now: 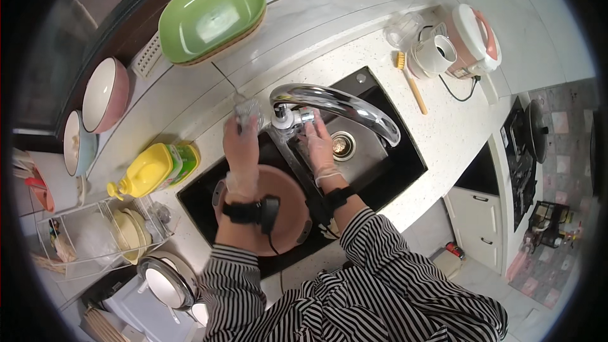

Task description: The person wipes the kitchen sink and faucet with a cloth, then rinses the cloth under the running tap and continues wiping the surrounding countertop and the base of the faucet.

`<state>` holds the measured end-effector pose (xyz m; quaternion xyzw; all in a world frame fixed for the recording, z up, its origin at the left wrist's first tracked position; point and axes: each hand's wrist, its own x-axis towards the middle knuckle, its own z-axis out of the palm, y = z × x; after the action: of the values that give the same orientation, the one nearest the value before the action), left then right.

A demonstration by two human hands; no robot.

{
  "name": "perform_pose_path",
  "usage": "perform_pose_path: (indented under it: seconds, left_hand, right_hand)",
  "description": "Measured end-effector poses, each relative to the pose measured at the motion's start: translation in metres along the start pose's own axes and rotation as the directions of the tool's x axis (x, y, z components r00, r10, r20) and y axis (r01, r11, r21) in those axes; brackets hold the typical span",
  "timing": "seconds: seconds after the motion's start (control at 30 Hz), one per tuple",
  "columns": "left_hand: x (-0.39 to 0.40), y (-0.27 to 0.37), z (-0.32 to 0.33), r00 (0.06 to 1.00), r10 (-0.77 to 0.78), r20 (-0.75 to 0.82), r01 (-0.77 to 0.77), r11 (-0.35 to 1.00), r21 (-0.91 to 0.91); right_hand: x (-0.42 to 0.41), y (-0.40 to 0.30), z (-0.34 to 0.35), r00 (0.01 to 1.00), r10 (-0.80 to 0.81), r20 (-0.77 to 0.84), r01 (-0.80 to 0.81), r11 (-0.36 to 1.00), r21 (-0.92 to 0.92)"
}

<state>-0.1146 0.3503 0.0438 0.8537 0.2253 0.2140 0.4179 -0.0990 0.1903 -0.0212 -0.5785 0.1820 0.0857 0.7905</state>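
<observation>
My left hand [242, 147], in a clear disposable glove, is raised behind the left basin of the dark sink [199, 202]. Its fingers close on a shiny grey scrubber-like item [247, 108], which is blurred. My right hand [320, 147], also gloved, reaches over the divider. Its fingertips touch the side of the chrome faucet [304, 115]; whether they grip it is unclear. Overhead, the curved spout [342, 97] extends above the right basin [361, 152], with its drain strainer [343, 146] visible. Below my left forearm, a round pinkish-brown basin [285, 204] sits in the left sink.
Yellow and green bottles [149, 168] stand left of the sink, near a wire rack [99, 237]. Bowls [105, 95] and a green tray [213, 14] line the ledge. A wooden-handled brush [415, 90] and a rice cooker [468, 42] are at right. Black bands with a cable circle my wrists.
</observation>
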Motion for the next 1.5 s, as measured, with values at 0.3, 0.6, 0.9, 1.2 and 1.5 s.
perform_pose_path:
  seconds: [0.3, 0.6, 0.9, 1.2, 1.5]
  left_hand:
    - [0.105, 0.032, 0.043, 0.317, 0.118, 0.941, -0.268, 0.963, -0.03]
    - [0.1, 0.057, 0.052, 0.359, 0.149, 0.921, -0.305, 0.952, -0.035]
    - [0.09, 0.04, 0.054, 0.476, 0.01, 0.879, -0.122, 0.991, 0.054]
    - [0.061, -0.033, 0.053, 0.801, 0.183, 0.57, 0.138, 0.87, -0.473]
    - [0.114, -0.013, 0.061, 0.245, 0.173, 0.954, -0.326, 0.941, -0.087]
  right_hand:
    - [0.006, 0.034, 0.022, 0.997, 0.044, -0.068, -0.027, 0.969, 0.244]
    - [0.022, 0.037, 0.009, 0.979, -0.044, -0.197, 0.06, 0.996, 0.073]
    - [0.011, 0.016, 0.022, 0.97, 0.095, -0.225, -0.022, 0.951, 0.308]
    - [0.014, 0.014, 0.025, 0.978, 0.045, -0.202, 0.015, 0.959, 0.285]
    - [0.015, 0.013, 0.018, 0.967, 0.082, -0.241, -0.034, 0.98, 0.195]
